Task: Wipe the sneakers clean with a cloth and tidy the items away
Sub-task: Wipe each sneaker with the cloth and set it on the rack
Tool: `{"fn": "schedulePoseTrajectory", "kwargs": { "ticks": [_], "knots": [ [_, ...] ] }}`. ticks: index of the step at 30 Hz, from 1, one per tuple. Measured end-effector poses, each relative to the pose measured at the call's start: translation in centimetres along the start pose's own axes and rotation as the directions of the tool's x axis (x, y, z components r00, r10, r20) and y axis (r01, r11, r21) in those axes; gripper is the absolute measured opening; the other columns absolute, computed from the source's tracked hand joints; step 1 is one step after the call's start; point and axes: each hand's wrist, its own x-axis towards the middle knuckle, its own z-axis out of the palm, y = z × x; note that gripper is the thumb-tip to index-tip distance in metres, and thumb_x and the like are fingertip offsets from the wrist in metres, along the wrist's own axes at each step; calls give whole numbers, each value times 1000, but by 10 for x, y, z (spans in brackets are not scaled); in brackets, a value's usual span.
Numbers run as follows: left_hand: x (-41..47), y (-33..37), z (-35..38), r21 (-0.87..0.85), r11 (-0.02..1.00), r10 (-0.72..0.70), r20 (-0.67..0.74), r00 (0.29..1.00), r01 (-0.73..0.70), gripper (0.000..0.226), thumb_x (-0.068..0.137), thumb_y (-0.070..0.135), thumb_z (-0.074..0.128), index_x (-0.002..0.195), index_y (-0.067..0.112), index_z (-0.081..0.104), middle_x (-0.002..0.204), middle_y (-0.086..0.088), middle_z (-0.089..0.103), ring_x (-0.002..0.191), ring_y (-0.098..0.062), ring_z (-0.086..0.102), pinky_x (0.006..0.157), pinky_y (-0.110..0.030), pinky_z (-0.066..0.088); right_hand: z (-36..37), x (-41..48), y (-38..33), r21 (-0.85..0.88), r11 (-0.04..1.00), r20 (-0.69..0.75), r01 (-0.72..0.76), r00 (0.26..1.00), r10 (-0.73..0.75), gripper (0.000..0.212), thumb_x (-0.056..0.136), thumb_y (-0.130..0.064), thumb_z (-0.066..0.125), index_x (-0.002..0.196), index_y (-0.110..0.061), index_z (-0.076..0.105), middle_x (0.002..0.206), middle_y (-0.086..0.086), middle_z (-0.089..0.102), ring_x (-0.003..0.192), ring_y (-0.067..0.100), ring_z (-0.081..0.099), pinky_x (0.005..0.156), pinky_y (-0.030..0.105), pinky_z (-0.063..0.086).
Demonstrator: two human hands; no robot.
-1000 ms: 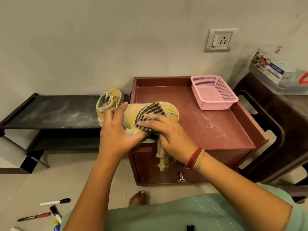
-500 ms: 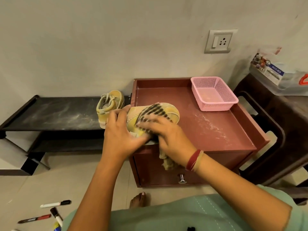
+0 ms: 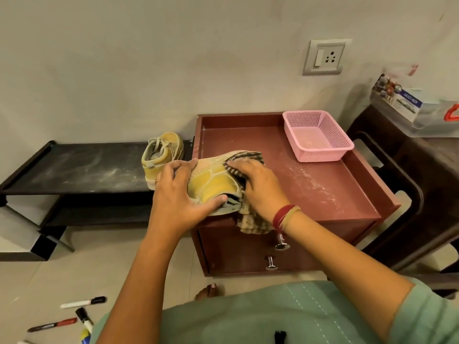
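A yellow sneaker (image 3: 213,182) lies on its side at the front left corner of the maroon cabinet top (image 3: 330,189), sole edge toward me. My left hand (image 3: 178,194) grips its heel end, thumb under the sole. My right hand (image 3: 258,187) holds a striped brown cloth (image 3: 250,223) pressed against the toe end; the cloth's tail hangs over the cabinet front. The second yellow sneaker (image 3: 162,157) stands upright on the black low shelf (image 3: 74,170), just left of the cabinet.
A pink mesh basket (image 3: 316,136) sits at the cabinet's back right. White dust streaks the cabinet top and the shelf. Several markers (image 3: 82,302) lie on the floor at lower left. A dark chair (image 3: 409,184) with a plastic box stands at right. My foot (image 3: 208,290) is below the cabinet.
My right hand has slid the cloth from the middle of the sneaker toward its toe end, uncovering the yellow side. My left hand keeps its hold on the heel.
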Motion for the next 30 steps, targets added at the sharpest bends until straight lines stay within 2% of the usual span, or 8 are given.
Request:
{"fn": "schedulePoseTrajectory", "kwargs": {
  "ticks": [2,4,8,13,17,21,26,30],
  "knots": [
    [0,1,-2,13,1000,27,23,999,-27,94,57,75,60,132,18,52,123,-2,45,115,-19,43,92,-31,38,3,-8,-13,24,994,107,106,988,-108,58,77,13,43,125,-17,58,128,3,55,120,18,48,105,22,33],
    [-1,2,-2,40,997,67,63,996,-70,89,58,72,58,128,17,56,121,-1,47,114,-21,44,94,-34,39,7,-12,-18,68,978,190,196,960,-206,58,73,13,45,121,-16,61,127,3,56,119,17,49,106,27,35],
    [-1,1,1,6,999,45,74,996,-45,86,56,67,62,126,17,57,121,0,49,115,-21,43,95,-35,40,6,5,-2,-12,1000,51,0,999,0,57,78,11,43,122,-19,60,127,1,56,120,18,49,105,35,37],
    [0,0,1,26,995,89,117,989,-93,92,55,67,62,131,16,52,124,-1,47,117,-21,41,99,-38,38,12,-13,-16,5,988,176,156,972,-154,57,78,8,46,125,-22,57,131,-1,52,121,16,47,101,24,34],
    [-1,-2,1,54,994,84,120,989,-91,92,56,67,65,132,16,53,126,0,46,119,-20,39,98,-35,35,7,2,3,-121,991,31,-52,998,56,60,83,8,41,131,-25,51,138,-2,46,124,20,45,98,29,37],
    [-1,-1,3,38,996,77,135,988,-83,88,62,67,58,134,17,50,130,1,43,125,-19,39,102,-43,40,15,-13,-5,-51,992,174,112,980,-102,63,83,8,41,135,-27,46,147,-1,38,134,16,35,107,29,30],
    [0,-1,5,-9,999,49,141,989,-48,89,66,76,50,134,19,50,141,2,43,142,-15,19,115,-48,21,13,4,27,19,989,-19,-145,989,146,65,81,12,40,132,-26,51,146,3,41,134,21,39,112,29,27],
    [1,-3,6,-23,998,67,151,986,-64,91,66,78,48,135,18,49,142,0,42,143,-15,18,116,-44,14,16,-20,16,177,978,134,110,982,-135,67,76,14,41,130,-24,54,141,2,46,134,10,35,114,21,21]
  ]
}}
